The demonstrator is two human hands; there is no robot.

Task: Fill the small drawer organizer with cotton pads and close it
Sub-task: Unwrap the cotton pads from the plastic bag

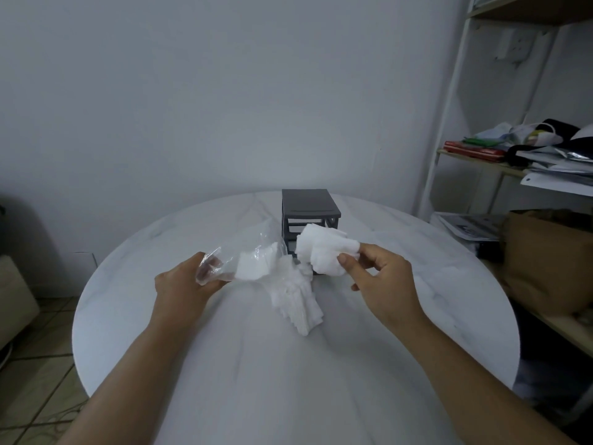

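The dark grey drawer organizer [308, 207] stands near the far edge of the round white table [160, 316]. Just in front of it the right hand [380, 277] pinches a clump of cotton pads [322, 252] between thumb and fingers, hiding its lower front (drawer open or closed, cannot tell). Left of the organizer the left hand [181, 282] grips a clear plastic bag [256, 236] with a few pads inside. A loose pile of pads [298, 303] lies on the table nearer than the organizer
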